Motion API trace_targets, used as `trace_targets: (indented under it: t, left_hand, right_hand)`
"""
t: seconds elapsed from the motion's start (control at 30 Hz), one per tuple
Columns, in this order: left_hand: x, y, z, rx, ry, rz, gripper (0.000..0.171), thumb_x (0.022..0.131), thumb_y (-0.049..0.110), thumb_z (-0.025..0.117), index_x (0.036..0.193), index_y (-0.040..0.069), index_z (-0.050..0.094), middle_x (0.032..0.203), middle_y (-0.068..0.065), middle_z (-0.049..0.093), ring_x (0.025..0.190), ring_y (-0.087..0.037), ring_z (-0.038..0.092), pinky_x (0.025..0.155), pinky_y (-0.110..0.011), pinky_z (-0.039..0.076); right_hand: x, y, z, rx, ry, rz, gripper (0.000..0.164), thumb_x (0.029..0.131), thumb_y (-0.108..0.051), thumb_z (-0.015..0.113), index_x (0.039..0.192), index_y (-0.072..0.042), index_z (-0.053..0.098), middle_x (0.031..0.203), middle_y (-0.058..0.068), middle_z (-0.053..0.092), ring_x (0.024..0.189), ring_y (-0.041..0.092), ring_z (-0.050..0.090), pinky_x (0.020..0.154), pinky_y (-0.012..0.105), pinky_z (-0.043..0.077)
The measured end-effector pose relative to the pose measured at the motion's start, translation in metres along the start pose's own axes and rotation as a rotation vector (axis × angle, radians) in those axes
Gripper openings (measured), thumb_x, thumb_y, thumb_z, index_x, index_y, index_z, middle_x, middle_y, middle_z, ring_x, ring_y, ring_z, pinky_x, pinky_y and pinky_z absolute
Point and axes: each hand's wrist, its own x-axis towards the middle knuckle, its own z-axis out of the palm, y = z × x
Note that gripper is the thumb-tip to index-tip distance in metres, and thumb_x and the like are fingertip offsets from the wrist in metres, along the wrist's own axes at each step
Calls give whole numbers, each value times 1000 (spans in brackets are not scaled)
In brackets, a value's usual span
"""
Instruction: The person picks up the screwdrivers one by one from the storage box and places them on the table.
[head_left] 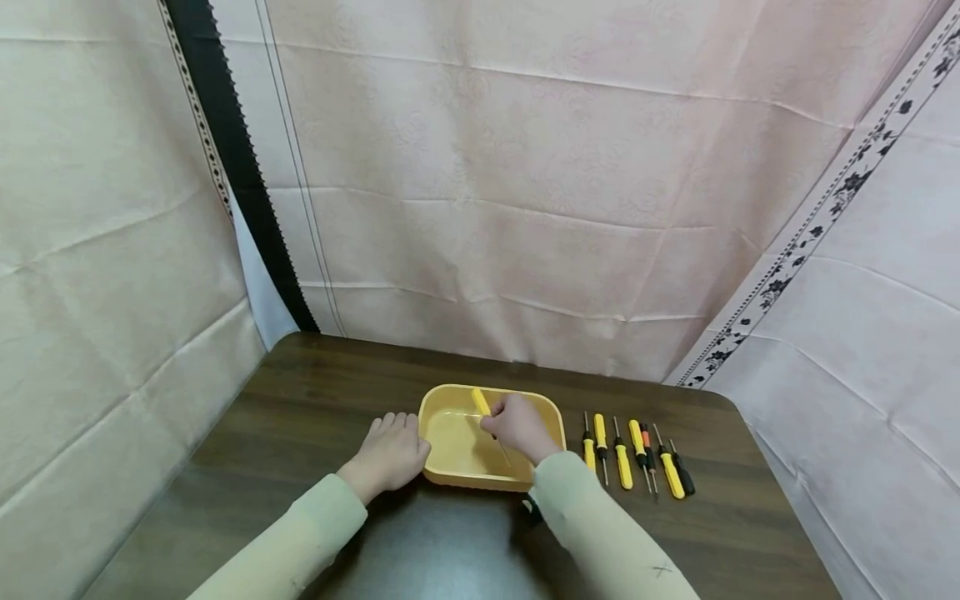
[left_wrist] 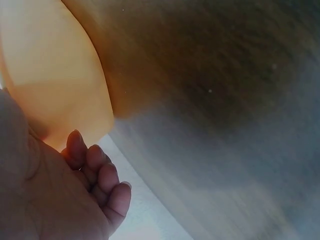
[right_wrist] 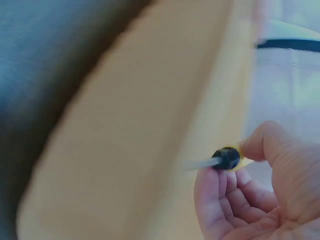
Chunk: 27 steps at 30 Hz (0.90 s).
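A shallow yellow plastic tray (head_left: 450, 479) stands on the table, its inside visible in the head view. My right hand (head_left: 519, 427) is over the tray's right half. Between thumb and fingers it pinches a screwdriver (head_left: 480, 402) with a yellow handle; the thin shaft slants down toward the tray floor. In the right wrist view the screwdriver's black collar (right_wrist: 227, 158) shows by the thumb. My left hand (head_left: 390, 450) rests against the tray's left side. Its fingers (left_wrist: 107, 175) are loosely curled beside the outer wall in the left wrist view; its thumb is hidden there.
Several screwdrivers (head_left: 622, 462) lie in a rough row to the right of the tray, mostly yellow-handled. A black-handled one (head_left: 684, 475) lies at the right end. Behind the dark wooden table (head_left: 330, 375) hangs a pale cloth (head_left: 487, 250).
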Motion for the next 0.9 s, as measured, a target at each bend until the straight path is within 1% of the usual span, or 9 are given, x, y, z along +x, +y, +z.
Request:
trace_targets:
  t: [0.13, 0.2, 0.27, 0.4, 0.53, 0.63, 0.77, 0.83, 0.9]
  left_hand:
    - [0, -1, 1, -10, -5, -3, 20, 95, 25, 40, 91, 8, 50, 84, -4, 43, 79, -24, 36, 76, -41, 32]
    - [0, -2, 1, -12, -4, -3, 20, 95, 25, 40, 91, 8, 49, 83, -4, 42, 79, -24, 35, 76, -41, 31]
    - [-1, -2, 1, -14, 0, -4, 20, 94, 25, 40, 90, 8, 49, 83, -3, 42, 78, -24, 35, 75, -40, 31]
    - [-1, -1, 1, -23, 5, -4, 19, 94, 25, 39, 88, 9, 48, 81, -3, 42, 77, -24, 35, 75, -40, 31]
    - [-3, -1, 1, -36, 20, -12, 18, 93, 24, 39, 88, 9, 48, 82, -4, 42, 78, -24, 36, 76, -41, 32]
    - [-4, -2, 1, -39, 28, -17, 18, 93, 23, 39, 89, 9, 49, 83, -3, 43, 80, -24, 37, 77, -41, 32]
    - [-5, -2, 1, -36, 38, -12, 17, 93, 23, 40, 89, 9, 49, 84, -3, 44, 81, -24, 37, 79, -42, 32]
    - [-5, -2, 0, -36, 43, -5, 16, 93, 23, 41, 89, 9, 49, 84, -3, 44, 81, -24, 37, 79, -42, 32]
    - [-5, -2, -1, -38, 45, 2, 16, 93, 23, 41, 89, 10, 48, 84, -3, 43, 80, -24, 37, 79, -41, 32]
  right_hand:
    - [-5, 5, -32, 135, 48, -8, 9, 78, -16, 71, 74, -10, 66, 68, -1, 63, 57, 12, 57, 53, 28, 45]
    - [-8, 10, -48, 188, 73, 2, 7, 79, -14, 70, 81, -8, 68, 75, 2, 66, 63, 15, 61, 58, 31, 49]
    - [-13, 17, -64, 218, 85, 21, 9, 80, -13, 68, 86, -5, 68, 80, 5, 67, 67, 18, 63, 61, 34, 51]
    - [-24, 36, -92, 203, 106, 64, 13, 84, -14, 66, 91, -3, 67, 82, 8, 65, 69, 24, 62, 58, 35, 49]
    - [-31, 59, -115, 180, 117, 98, 18, 87, -19, 66, 97, -3, 65, 84, 9, 64, 70, 25, 61, 53, 32, 47]
    - [-38, 77, -128, 196, 105, 125, 25, 91, -23, 64, 104, -2, 63, 92, 11, 65, 76, 25, 63, 59, 34, 50]
    - [-50, 102, -142, 214, 84, 127, 34, 94, -26, 62, 113, 1, 59, 104, 14, 64, 87, 27, 64, 72, 37, 52]
    - [-56, 117, -148, 217, 81, 129, 38, 94, -28, 62, 115, 3, 58, 108, 15, 63, 89, 26, 64, 74, 36, 52]
    - [-62, 131, -156, 233, 79, 137, 40, 95, -27, 62, 117, 5, 56, 110, 18, 62, 92, 28, 64, 77, 38, 53]
